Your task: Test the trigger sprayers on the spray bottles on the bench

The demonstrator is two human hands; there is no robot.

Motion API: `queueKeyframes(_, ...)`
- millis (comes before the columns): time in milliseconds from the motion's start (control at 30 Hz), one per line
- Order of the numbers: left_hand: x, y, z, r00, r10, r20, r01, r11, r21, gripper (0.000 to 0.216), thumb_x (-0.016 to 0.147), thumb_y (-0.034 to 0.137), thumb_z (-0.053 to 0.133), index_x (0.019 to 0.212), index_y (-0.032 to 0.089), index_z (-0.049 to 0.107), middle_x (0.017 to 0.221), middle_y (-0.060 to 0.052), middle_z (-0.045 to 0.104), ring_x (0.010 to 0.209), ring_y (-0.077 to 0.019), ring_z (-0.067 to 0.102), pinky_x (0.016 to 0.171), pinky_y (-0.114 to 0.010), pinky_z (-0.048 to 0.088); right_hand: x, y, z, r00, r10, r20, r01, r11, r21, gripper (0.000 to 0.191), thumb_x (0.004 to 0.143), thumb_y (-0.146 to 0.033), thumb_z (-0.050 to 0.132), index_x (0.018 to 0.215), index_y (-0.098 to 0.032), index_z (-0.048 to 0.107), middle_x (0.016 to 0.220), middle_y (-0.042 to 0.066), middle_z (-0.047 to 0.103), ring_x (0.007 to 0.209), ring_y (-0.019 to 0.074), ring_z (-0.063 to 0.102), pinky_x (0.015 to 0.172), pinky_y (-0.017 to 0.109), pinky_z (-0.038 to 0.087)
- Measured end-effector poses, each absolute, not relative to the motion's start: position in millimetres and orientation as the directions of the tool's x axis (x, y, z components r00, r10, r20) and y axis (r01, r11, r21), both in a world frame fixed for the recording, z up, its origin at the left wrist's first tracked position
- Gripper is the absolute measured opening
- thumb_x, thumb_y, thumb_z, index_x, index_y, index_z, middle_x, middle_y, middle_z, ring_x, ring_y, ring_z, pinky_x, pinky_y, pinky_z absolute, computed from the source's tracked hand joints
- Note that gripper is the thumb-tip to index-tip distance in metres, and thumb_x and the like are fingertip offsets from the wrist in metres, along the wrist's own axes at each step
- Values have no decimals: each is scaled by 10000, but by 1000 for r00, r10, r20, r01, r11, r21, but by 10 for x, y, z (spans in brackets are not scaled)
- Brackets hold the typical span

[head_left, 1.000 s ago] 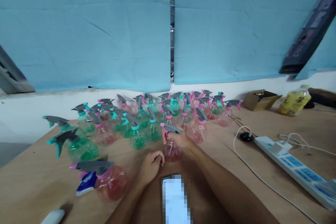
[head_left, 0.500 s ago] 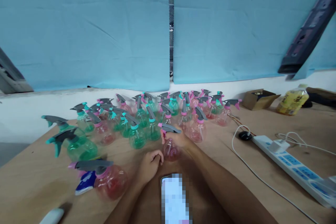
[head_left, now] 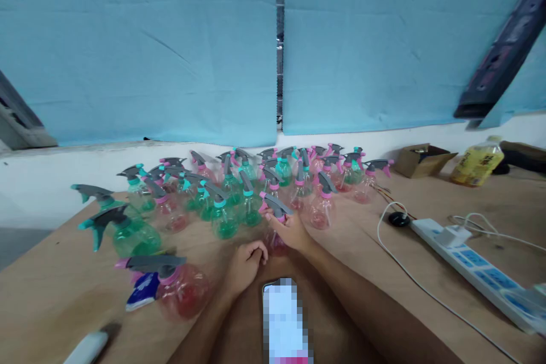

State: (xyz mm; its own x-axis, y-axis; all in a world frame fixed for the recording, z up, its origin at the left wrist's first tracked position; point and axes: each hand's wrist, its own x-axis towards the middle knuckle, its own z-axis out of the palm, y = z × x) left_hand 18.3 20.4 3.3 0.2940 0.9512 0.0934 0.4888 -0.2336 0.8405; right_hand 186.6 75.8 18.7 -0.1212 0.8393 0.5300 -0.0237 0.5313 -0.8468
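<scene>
My right hand (head_left: pixel 294 233) is wrapped round the neck of a pink spray bottle (head_left: pixel 277 244), just below its grey and pink trigger head (head_left: pixel 276 206). The nozzle points up and to the left, and the hand covers much of the bottle. Beside it, my left hand (head_left: pixel 248 264) rests on the table with its fingers curled in and nothing visible in them. Just behind stand a green spray bottle (head_left: pixel 224 220), another green one and a pink spray bottle (head_left: pixel 323 210). A phone (head_left: pixel 285 318) with a blurred screen lies between my forearms.
Several more pink and green spray bottles crowd the back of the wooden table. At the left front are a pink spray bottle (head_left: pixel 187 293), a blue packet (head_left: pixel 143 291) and a white object (head_left: pixel 87 348). On the right lie a power strip (head_left: pixel 473 273), cables, a cardboard box (head_left: pixel 424 162) and a yellow-labelled bottle (head_left: pixel 478 164).
The held bottle's trigger head has gone from nearly level to tilted, nozzle up. My right hand has shifted in front of the neck. My left hand stays curled in place.
</scene>
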Motion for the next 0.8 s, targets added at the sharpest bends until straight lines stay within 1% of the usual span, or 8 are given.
queueKeyframes(167, 182, 200, 31, 308, 946, 102, 485, -248, 839, 284, 837, 185, 375, 668, 184, 602, 634, 14, 615, 603, -137, 540, 628, -230, 379, 1843, 706, 67, -47, 840, 540, -9, 541, -841, 186, 877, -337, 611, 988, -200, 670, 870, 28, 695, 811, 171, 656, 763, 295, 528)
queueKeyframes(300, 181, 186, 56, 311, 946, 88, 501, -242, 831, 277, 828, 175, 377, 673, 183, 607, 630, 13, 615, 608, -140, 546, 632, -232, 381, 1855, 679, 13, -47, 826, 561, 41, 563, -826, 206, 898, -349, 589, 1019, -194, 649, 901, 42, 690, 815, 182, 656, 776, 311, 528)
queueKeyframes(367, 181, 177, 70, 308, 948, 83, 503, -237, 831, 276, 825, 170, 377, 681, 183, 612, 635, 12, 619, 611, -139, 549, 635, -232, 382, 1882, 661, -21, -47, 798, 601, 101, 603, -792, 223, 905, -338, 576, 1070, -196, 625, 952, 57, 685, 873, 200, 655, 811, 331, 523)
queueKeyframes(467, 182, 164, 80, 308, 948, 78, 498, -231, 836, 283, 833, 175, 375, 691, 181, 619, 648, 10, 629, 615, -138, 552, 640, -233, 386, 1935, 634, -74, -52, 719, 693, 197, 688, -699, 293, 904, -315, 556, 1173, -200, 550, 1062, 86, 651, 1001, 230, 623, 913, 385, 489)
queueKeyframes(533, 183, 157, 80, 305, 949, 76, 497, -227, 838, 288, 837, 176, 374, 692, 180, 622, 648, 9, 628, 617, -138, 553, 644, -234, 387, 1961, 622, -89, -49, 679, 733, 225, 722, -654, 330, 905, -309, 534, 1213, -196, 497, 1105, 99, 617, 1049, 239, 594, 963, 415, 459)
queueKeyframes(600, 184, 152, 78, 297, 952, 82, 495, -226, 839, 290, 838, 175, 373, 693, 179, 624, 646, 9, 625, 616, -136, 552, 646, -235, 388, 1973, 613, -71, -39, 663, 748, 234, 734, -638, 333, 902, -305, 522, 1213, -194, 482, 1106, 101, 595, 1050, 241, 582, 962, 423, 459)
queueKeyframes(700, 180, 150, 73, 300, 949, 93, 490, -237, 839, 287, 835, 169, 377, 689, 178, 624, 644, 10, 623, 617, -133, 550, 653, -234, 390, 1971, 590, 19, -24, 625, 780, 263, 757, -598, 304, 873, -291, 552, 1163, -205, 521, 1064, 91, 595, 1015, 245, 584, 930, 424, 471)
queueKeyframes(800, 173, 163, 58, 307, 947, 94, 485, -241, 840, 284, 831, 164, 383, 682, 176, 624, 640, 11, 624, 619, -130, 553, 659, -233, 396, 1929, 526, 176, 43, 586, 809, 255, 777, -576, 300, 856, -277, 573, 1146, -213, 535, 1071, 94, 594, 1015, 251, 587, 919, 433, 476)
